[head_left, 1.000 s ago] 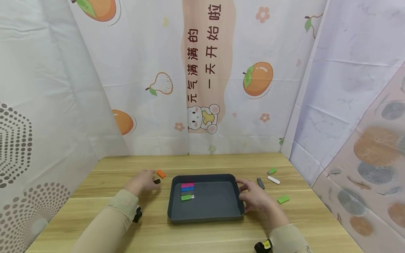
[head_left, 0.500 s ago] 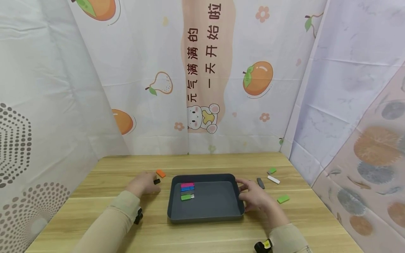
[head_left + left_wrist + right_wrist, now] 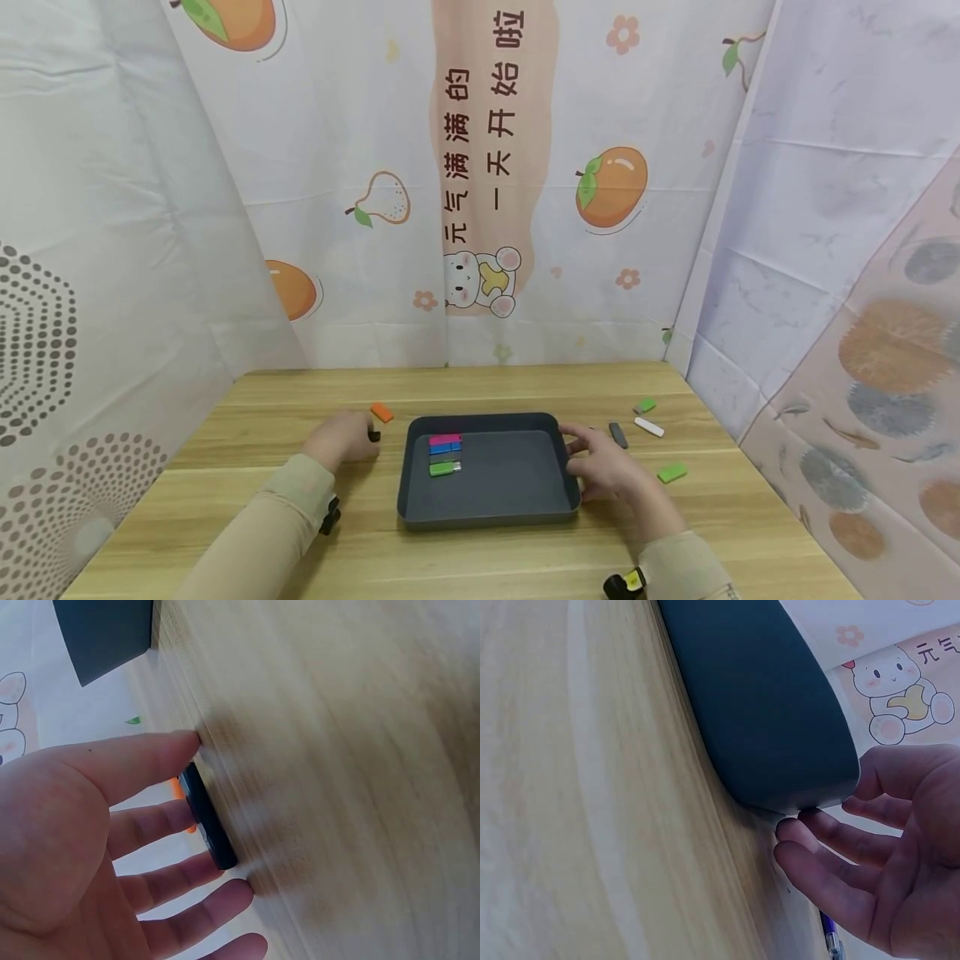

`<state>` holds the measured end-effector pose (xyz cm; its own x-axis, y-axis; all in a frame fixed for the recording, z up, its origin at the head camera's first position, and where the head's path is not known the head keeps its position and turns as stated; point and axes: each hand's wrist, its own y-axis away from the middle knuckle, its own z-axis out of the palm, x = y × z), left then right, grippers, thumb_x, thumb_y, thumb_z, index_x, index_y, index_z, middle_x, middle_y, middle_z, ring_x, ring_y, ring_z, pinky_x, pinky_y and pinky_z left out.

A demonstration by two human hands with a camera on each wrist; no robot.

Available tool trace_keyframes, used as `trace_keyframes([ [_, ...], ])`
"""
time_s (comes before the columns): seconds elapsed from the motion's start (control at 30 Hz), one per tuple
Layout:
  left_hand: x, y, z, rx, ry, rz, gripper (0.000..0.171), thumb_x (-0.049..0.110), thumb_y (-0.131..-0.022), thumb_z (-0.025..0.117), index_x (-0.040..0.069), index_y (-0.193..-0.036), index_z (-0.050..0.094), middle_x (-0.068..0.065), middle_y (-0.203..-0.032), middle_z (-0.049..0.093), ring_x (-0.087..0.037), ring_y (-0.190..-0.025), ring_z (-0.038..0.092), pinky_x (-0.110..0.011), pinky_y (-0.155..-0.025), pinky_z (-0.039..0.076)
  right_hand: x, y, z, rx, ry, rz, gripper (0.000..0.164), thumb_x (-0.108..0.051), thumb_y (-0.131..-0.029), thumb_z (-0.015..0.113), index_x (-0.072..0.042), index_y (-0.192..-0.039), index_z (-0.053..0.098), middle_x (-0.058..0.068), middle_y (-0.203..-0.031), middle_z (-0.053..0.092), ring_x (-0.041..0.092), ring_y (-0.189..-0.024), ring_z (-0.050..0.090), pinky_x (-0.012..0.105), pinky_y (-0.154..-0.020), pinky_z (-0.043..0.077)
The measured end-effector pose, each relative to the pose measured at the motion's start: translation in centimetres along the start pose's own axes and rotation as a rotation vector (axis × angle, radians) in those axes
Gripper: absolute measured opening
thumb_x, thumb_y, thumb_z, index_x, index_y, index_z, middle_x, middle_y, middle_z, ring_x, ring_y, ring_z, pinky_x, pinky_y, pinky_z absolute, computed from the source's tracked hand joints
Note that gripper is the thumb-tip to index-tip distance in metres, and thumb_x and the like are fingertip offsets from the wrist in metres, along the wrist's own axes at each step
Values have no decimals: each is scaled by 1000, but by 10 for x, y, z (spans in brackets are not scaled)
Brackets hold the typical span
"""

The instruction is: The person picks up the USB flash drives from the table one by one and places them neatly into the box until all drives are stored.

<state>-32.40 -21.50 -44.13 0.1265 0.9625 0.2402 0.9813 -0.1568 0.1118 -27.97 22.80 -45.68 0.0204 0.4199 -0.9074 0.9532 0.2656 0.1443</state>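
My left hand (image 3: pixel 345 437) reaches down at the table left of the tray, around a black USB stick (image 3: pixel 206 817). In the left wrist view two fingertips touch the stick's far side; the thumb tip is right by one end. The stick lies close over the wood. My right hand (image 3: pixel 600 462) holds the right wall of the dark grey tray (image 3: pixel 510 521), thumb over the rim and fingers outside. At the tray's left, a pink stick (image 3: pixel 445 439), a blue stick (image 3: pixel 445 448), a grey stick (image 3: pixel 445 457) and a green stick (image 3: pixel 442 469) lie in a row.
An orange stick (image 3: pixel 382 412) lies beyond my left hand. Right of the tray are a grey stick (image 3: pixel 618 435), a white stick (image 3: pixel 648 427) and two green sticks, one nearer (image 3: pixel 672 472). A purple and silver item (image 3: pixel 830 935) shows below my right hand. Printed curtains enclose the table.
My left hand has lowered and drawn slightly nearer around the black USB stick, which has shifted a little. The right hand and tray have stayed in place.
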Motion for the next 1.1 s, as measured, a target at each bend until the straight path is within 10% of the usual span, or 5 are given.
trace_keyframes([
  [1.1, -3, -3, 5, -8, -9, 17, 4, 2, -89, 68, 6, -87, 68, -4, -83, 61, -22, -72, 53, -34, -61, 42, -1, -1, 0, 14, 13, 16, 74, 5, -83, 61, -8, -153, 43, 24, -128, 55, 30, -92, 65, 49, -61, 60],
])
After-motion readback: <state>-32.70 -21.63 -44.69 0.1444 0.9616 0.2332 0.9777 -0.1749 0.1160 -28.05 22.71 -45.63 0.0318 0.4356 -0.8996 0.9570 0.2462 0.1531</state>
